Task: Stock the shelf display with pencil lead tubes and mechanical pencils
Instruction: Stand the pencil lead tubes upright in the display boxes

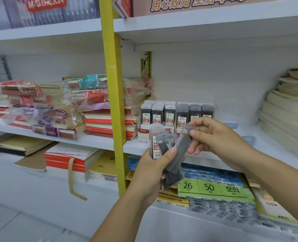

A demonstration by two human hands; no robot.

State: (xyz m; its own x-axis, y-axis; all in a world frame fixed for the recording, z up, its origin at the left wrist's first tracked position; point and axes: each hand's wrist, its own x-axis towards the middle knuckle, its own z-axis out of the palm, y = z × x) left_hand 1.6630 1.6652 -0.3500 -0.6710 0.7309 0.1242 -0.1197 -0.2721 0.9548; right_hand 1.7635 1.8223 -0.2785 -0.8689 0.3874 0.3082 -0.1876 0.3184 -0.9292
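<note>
My left hand (151, 169) grips a fanned bunch of grey pencil lead tubes (169, 161) in front of the shelf edge. My right hand (213, 137) pinches the top end of one tube (184, 138) that leans out of that bunch. Just behind, on the white middle shelf (99, 140), stands a clear display box (177, 114) with rows of upright lead tubes labelled 0.5 and 0.7. No mechanical pencils are visible.
A yellow upright post (114, 95) stands left of the display. Wrapped notebook stacks (61, 109) fill the shelf to the left, cream paper stacks (288, 110) the right. Below lie packs with green labels (213, 187) and books (69, 158).
</note>
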